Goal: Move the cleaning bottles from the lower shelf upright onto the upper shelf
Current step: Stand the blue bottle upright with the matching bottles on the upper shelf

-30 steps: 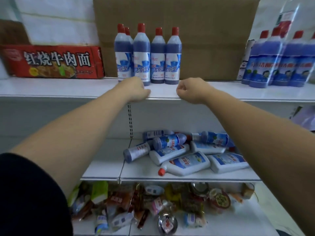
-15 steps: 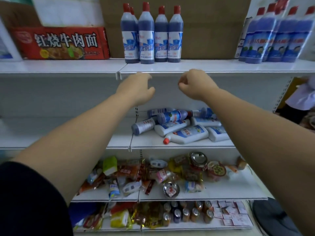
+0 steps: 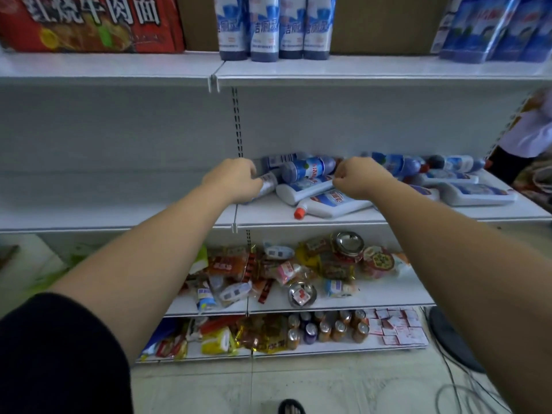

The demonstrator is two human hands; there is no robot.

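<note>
Several cleaning bottles lie in a heap on the lower shelf [image 3: 388, 216]. My left hand [image 3: 231, 180] curls round the end of a grey-blue bottle [image 3: 268, 184] at the heap's left edge. My right hand [image 3: 360, 177] is curled into a fist just over a white bottle with a red cap [image 3: 327, 203], beside a lying blue bottle [image 3: 309, 168]. No bottle shows inside its fingers. More white bottles [image 3: 475, 195] lie to the right. On the upper shelf [image 3: 373, 71] several blue bottles [image 3: 264, 28] stand upright.
A red noodle carton [image 3: 89, 22] stands on the upper shelf at left, and a wrapped pack of blue bottles [image 3: 493, 28] at right. Snack packets and jars [image 3: 298, 267] crowd the shelves below. A person in white [image 3: 528, 135] stands at the far right.
Both hands dropped from the upper shelf's front edge down to the heap on the lower shelf. The left hand closed on the grey-blue bottle. The view tilted downward.
</note>
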